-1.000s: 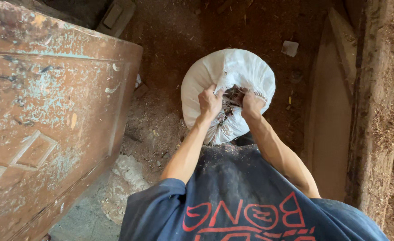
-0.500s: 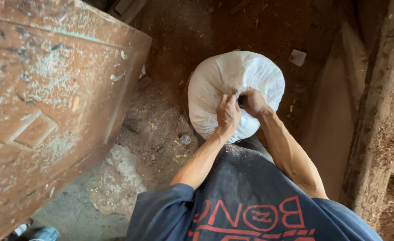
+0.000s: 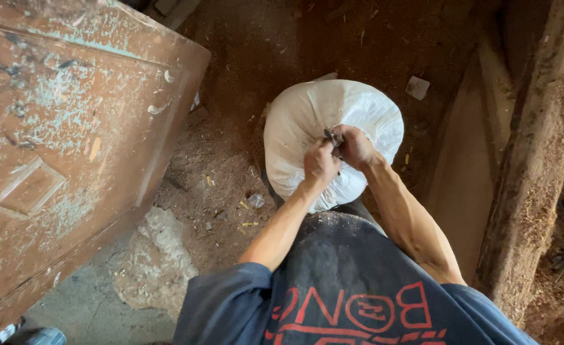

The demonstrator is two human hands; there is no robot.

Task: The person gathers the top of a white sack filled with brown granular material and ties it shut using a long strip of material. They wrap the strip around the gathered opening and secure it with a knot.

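Since a second earlier the open mouth of the white woven sack (image 3: 333,121), standing on the sawdust-strewn floor (image 3: 224,160), had been gathered, and the left hand (image 3: 321,163) and right hand (image 3: 354,145) clenched their fingers tightly on its bunched neck, nearly closing it.

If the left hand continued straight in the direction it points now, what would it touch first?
The left hand points toward the gathered mouth of the white sack, where the right hand also grips. It would probably meet the right hand's fingers first, then the sack itself; depth is unclear.

Head view, steeply downward, close
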